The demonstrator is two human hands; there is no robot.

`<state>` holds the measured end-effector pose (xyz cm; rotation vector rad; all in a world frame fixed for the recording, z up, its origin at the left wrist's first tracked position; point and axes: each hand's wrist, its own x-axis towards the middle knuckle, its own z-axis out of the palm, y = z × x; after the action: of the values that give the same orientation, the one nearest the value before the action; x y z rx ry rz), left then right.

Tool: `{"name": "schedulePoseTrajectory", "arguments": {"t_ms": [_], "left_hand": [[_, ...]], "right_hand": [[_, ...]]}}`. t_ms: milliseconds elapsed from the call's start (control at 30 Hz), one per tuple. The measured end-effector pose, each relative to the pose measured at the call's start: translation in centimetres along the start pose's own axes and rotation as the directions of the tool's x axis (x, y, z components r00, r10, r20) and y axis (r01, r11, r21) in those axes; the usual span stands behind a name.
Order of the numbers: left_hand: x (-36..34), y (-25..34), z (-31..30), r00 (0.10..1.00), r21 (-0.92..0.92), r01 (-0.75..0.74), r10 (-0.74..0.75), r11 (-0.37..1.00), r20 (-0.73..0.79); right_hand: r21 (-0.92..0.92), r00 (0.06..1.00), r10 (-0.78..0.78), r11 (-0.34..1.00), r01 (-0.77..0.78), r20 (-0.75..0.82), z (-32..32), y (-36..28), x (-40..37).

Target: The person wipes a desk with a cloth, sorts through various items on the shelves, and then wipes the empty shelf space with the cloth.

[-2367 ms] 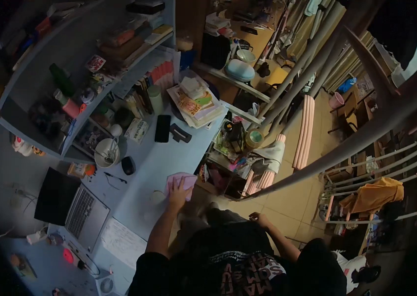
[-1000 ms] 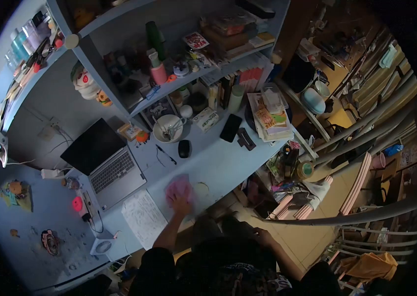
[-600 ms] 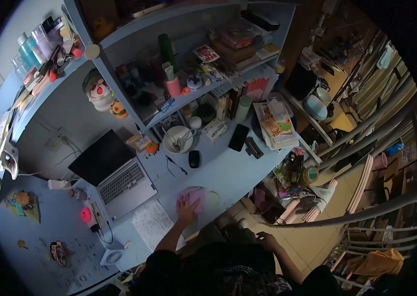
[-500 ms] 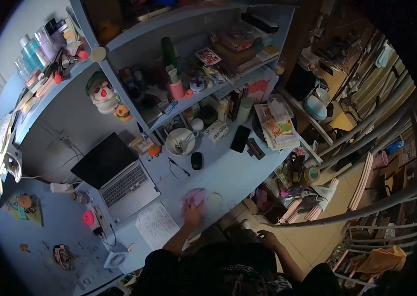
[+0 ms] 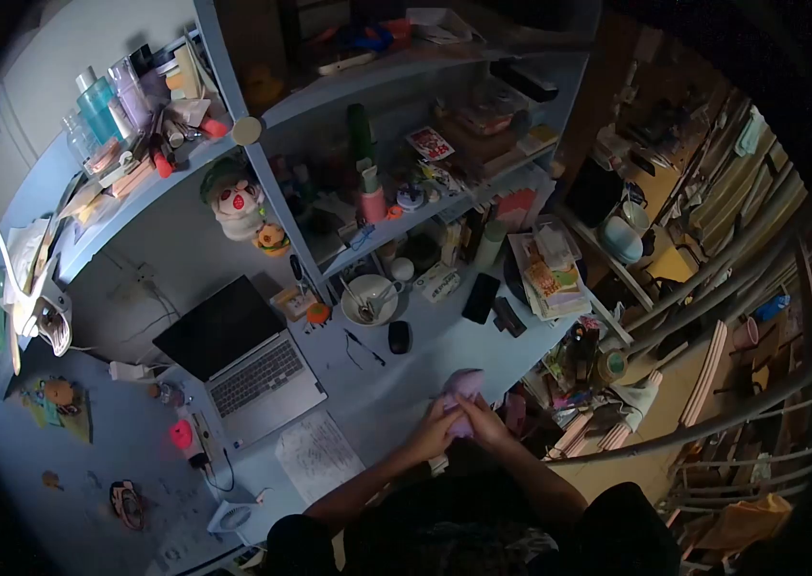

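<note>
A pinkish-purple cloth (image 5: 464, 383) is bunched up between my two hands at the front edge of the blue desk (image 5: 406, 384). My left hand (image 5: 433, 432) closes on it from the left, and my right hand (image 5: 485, 425) grips it from the right; the hands meet in front of my body. Part of the cloth sticks out above the fingers and a bit shows below them. To the left of my hands lies a handwritten sheet of paper (image 5: 317, 455). Beyond that an opened laptop (image 5: 257, 376) rests on the desk.
Farther back are a black mouse (image 5: 400, 336), a phone (image 5: 481, 299), a dark case (image 5: 509, 317), a bowl with utensils (image 5: 370, 300) and a stack of papers (image 5: 552, 274). Shelves (image 5: 406, 226) rise behind. A small white fan (image 5: 231, 516) sits near the left front edge.
My left hand, earlier spread on the cloth on the desktop, has drawn it to the desk's front edge. My right hand has come up from beside my body and taken hold too.
</note>
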<state>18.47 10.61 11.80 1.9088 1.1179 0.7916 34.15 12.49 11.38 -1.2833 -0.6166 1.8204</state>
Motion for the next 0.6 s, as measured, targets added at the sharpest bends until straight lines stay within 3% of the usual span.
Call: {"name": "schedulePoseTrajectory", "arguments": {"t_ms": [33,67,133,167,233,267,333,367,433,467,500,533,567,600], "left_hand": [[0.3,0.4,0.5,0.998,0.150,-0.058,0.063,0.987,-0.027],[0.9,0.3,0.7,0.997,0.147,-0.047,0.054,0.988,-0.048],[2.5,0.3,0.0,0.989,-0.079,-0.133,0.128,0.988,-0.070],[3.1,0.4,-0.4,0.989,-0.076,-0.123,0.116,0.989,-0.095],[4.0,0.8,-1.8,0.992,-0.072,-0.115,0.111,0.991,-0.058],[4.4,0.8,-2.4,0.992,-0.068,-0.104,0.098,0.992,-0.078],[5.0,0.8,-3.3,0.991,0.080,0.094,-0.086,0.992,-0.104],[5.3,0.9,-3.8,0.987,0.080,0.111,-0.101,0.991,-0.121],[5.7,1.3,-5.0,0.919,0.048,0.305,-0.281,0.951,-0.275],[6.0,1.6,-5.6,0.912,0.046,0.320,-0.295,0.946,-0.286],[6.2,2.1,-6.5,0.877,0.061,0.331,-0.283,0.942,-0.388],[6.5,2.6,-7.6,0.833,0.076,0.343,-0.266,0.936,-0.485],[6.8,3.2,-8.7,0.826,0.073,0.355,-0.276,0.932,-0.492],[7.2,3.6,-10.0,0.789,0.037,0.343,-0.266,0.939,-0.554]], "right_hand": [[0.004,0.997,-0.067,0.998,0.067,-0.026,0.3,-0.3,1.2],[-0.013,0.998,-0.060,0.998,0.060,-0.013,0.0,-0.6,1.9],[0.094,0.995,0.101,0.990,-0.102,0.021,0.2,-2.9,2.6],[0.073,0.993,0.111,0.991,-0.113,0.037,-1.1,-2.8,4.1],[0.210,0.926,0.264,0.922,-0.324,0.270,-5.0,-1.0,8.5],[0.192,0.919,0.276,0.922,-0.336,0.283,-6.2,-0.6,10.4],[0.088,0.782,0.374,0.876,-0.474,0.498,-8.3,0.2,13.8],[0.070,0.769,0.389,0.871,-0.487,0.507,-9.4,1.2,15.8],[0.015,0.605,0.488,0.770,-0.637,0.629,-10.3,2.5,18.0],[0.002,0.590,0.500,0.762,-0.647,0.634,-10.6,2.4,17.9],[-0.276,0.782,0.428,0.901,-0.333,0.453,-10.0,1.3,16.6],[-0.571,0.918,0.234,0.821,-0.010,0.321,-9.5,0.6,15.8],[-0.575,0.912,0.246,0.818,-0.013,0.328,-9.4,0.8,15.9],[-0.819,0.951,0.134,0.550,0.162,0.278,-9.6,1.3,16.3]]}}
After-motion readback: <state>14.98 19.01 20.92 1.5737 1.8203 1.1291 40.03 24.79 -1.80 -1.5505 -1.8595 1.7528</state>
